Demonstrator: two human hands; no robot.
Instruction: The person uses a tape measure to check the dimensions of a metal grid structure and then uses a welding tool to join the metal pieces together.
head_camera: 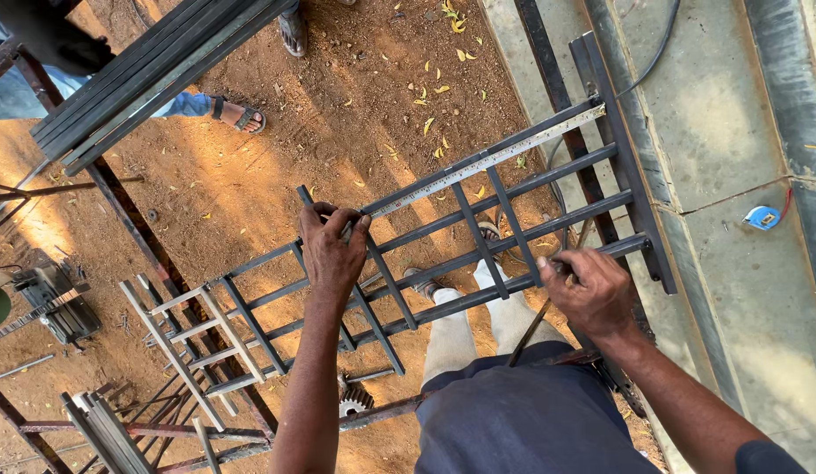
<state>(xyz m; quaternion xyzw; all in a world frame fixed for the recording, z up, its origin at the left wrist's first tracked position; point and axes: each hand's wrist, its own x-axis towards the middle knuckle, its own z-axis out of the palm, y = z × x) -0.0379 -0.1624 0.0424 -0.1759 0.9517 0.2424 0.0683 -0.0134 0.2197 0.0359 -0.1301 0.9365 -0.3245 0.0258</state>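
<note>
Grille of dark steel bars lies slantwise before the person, long axis rising rightward; left hand pinches a tape measure along its top rail; right hand clenches a lower bar.

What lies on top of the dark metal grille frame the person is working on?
A steel measuring tape runs along the top rail of the grille frame. The left hand covers its near end; the right hand grips a lower rail, hiding what is beneath.

Left hand at twelve o'clock, fingers curled in a closed grip, forearm straight; right hand at two o'clock, fisted, wrist bent.
</note>
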